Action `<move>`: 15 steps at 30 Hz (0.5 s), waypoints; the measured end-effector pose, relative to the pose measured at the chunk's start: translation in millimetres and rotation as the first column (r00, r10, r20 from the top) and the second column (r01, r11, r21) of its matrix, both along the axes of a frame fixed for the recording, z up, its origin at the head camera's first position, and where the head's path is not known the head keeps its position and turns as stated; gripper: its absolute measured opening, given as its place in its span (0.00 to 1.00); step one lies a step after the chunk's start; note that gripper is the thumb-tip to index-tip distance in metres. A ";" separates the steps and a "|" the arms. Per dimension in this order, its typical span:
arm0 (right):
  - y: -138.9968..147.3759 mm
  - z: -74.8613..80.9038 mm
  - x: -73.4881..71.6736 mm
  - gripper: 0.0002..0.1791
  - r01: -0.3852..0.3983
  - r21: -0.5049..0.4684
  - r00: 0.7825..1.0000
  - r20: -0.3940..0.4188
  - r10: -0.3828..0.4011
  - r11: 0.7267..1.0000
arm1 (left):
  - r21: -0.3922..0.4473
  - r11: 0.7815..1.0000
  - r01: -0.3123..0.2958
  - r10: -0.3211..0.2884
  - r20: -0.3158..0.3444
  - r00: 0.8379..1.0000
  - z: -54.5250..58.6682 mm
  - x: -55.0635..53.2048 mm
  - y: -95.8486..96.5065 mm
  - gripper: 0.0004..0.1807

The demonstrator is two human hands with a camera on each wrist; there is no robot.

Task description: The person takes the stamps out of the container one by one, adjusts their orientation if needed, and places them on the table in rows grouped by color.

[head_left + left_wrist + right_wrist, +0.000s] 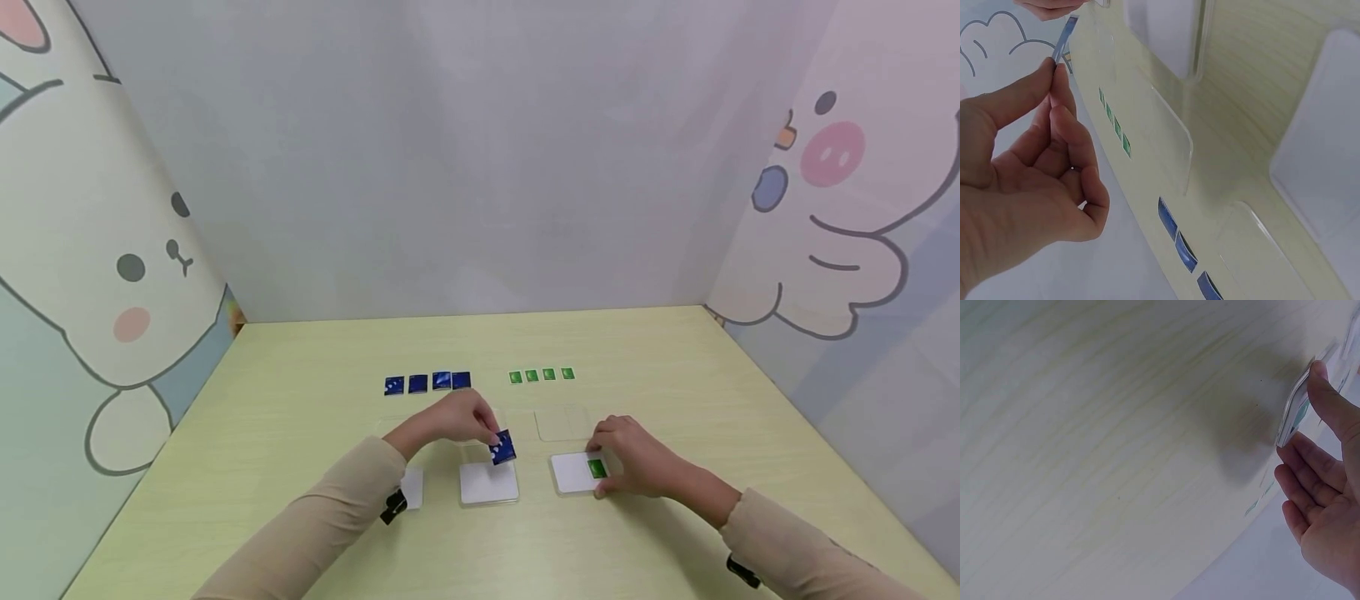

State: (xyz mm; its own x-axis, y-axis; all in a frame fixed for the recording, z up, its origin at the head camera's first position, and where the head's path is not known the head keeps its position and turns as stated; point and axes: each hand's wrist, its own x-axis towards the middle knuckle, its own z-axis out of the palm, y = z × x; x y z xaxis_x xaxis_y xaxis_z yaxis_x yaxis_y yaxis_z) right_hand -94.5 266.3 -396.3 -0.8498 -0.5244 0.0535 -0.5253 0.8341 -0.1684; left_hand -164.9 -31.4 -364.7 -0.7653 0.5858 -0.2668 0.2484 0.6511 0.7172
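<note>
Between thumb and forefinger, my left hand (459, 417) pinches a small blue square card (502, 448), held up near the back edge of the middle white flat case (489, 485). The left wrist view shows this card (1065, 39) nearly edge-on, with the other fingers curled. My right hand (637, 460) grips the right-hand white flat case (572, 473) by its right end, thumb at the near edge and fingers at the far edge. A small green square (597, 468) lies on that case beside the palm. A third white case (413, 490) is partly hidden behind the left forearm.
Several blue squares (417, 384) lie in a row farther back, with a row of several smaller green squares (549, 374) to their right. Clear plastic covers (562, 423) lie between these rows and the white cases. A grey curtain (465, 167) hangs behind the table.
</note>
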 end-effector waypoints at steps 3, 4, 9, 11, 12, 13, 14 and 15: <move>0.5 -0.9 -0.3 0.26 -0.002 0.002 1.000 -0.003 0.002 1.000 | -0.019 1.000 -0.009 0.009 -0.002 1.000 -0.6 -1.4 -2.7 0.02; 0.6 -1.1 -0.3 0.26 -0.001 0.002 1.000 -0.004 0.001 1.000 | -0.026 1.000 -0.010 0.010 -0.004 1.000 -1.2 -2.0 -3.5 0.02; 0.8 -1.4 -0.1 0.27 0.003 0.006 1.000 -0.004 -0.003 1.000 | -0.045 0.999 -0.016 0.016 -0.004 1.000 -3.3 -4.9 -5.6 0.02; 0.5 -1.3 0.1 0.27 0.003 0.007 1.000 -0.002 -0.003 1.000 | -0.049 0.999 -0.020 0.020 -0.005 1.000 -3.6 -5.8 -6.4 0.02; 0.2 -1.1 0.2 0.27 0.002 0.006 1.000 0.000 -0.002 1.000 | -0.052 0.998 -0.021 0.020 -0.007 1.000 -3.7 -6.3 -6.7 0.02; 0.0 -1.1 0.2 0.27 0.002 0.007 1.000 0.001 -0.002 1.000 | -0.056 0.998 -0.021 0.020 -0.009 1.000 -3.7 -6.7 -7.2 0.02; -0.1 -1.0 0.2 0.27 0.002 0.007 1.000 0.001 -0.002 1.000 | -0.063 0.998 -0.022 0.021 -0.010 1.000 -3.7 -7.3 -7.7 0.02; -0.3 -0.9 0.2 0.27 0.001 0.007 1.000 0.002 -0.001 1.000 | -0.068 0.997 -0.022 0.021 -0.011 1.000 -3.0 -7.3 -8.4 0.02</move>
State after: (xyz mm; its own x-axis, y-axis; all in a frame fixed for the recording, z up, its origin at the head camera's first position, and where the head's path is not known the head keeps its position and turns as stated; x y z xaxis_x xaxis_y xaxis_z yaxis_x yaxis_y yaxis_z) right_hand -94.2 266.0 -397.2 -0.8504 -0.5239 0.0485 -0.5242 0.8358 -0.1634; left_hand -172.3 -39.8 -367.7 -0.7805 0.5500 -0.2970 0.2412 0.7033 0.6687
